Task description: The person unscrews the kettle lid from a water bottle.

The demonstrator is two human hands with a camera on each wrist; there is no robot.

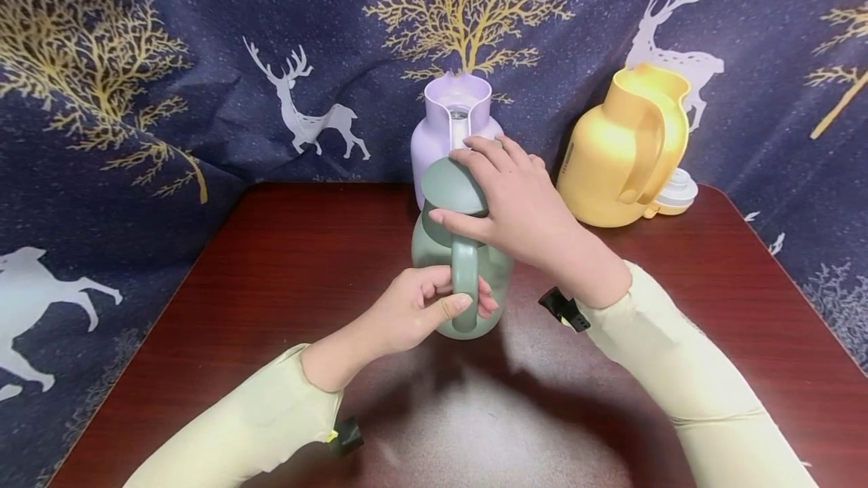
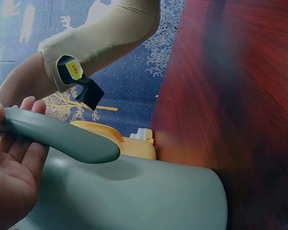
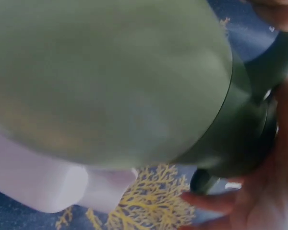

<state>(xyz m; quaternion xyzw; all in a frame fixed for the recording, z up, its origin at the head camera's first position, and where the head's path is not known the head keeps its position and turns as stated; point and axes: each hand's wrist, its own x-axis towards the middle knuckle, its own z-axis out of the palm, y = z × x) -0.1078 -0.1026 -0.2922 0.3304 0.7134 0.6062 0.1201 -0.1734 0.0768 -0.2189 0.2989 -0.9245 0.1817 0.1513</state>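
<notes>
A sage-green thermos jug (image 1: 429, 243) stands upright on the table in the head view. My left hand (image 1: 407, 311) grips its handle (image 1: 465, 266), fingers wrapped behind and thumb on the near side; the left wrist view shows the same handle (image 2: 67, 134) from close by. Over the top, my right hand (image 1: 518, 202) holds the rounded green lid (image 1: 450, 185), with the thumb on the near side and fingers spread across the far side. The jug's body (image 3: 110, 86) fills much of the right wrist view, where fingers (image 3: 211, 201) reach past the spout end.
Behind the green jug is a lilac jug (image 1: 429, 141) with an open top. A yellow jug (image 1: 597, 157) without its lid stands at the back right, beside a white-and-yellow lid (image 1: 674, 193). Dark patterned cloth (image 1: 339, 21) hangs behind the reddish-brown table (image 1: 305, 247).
</notes>
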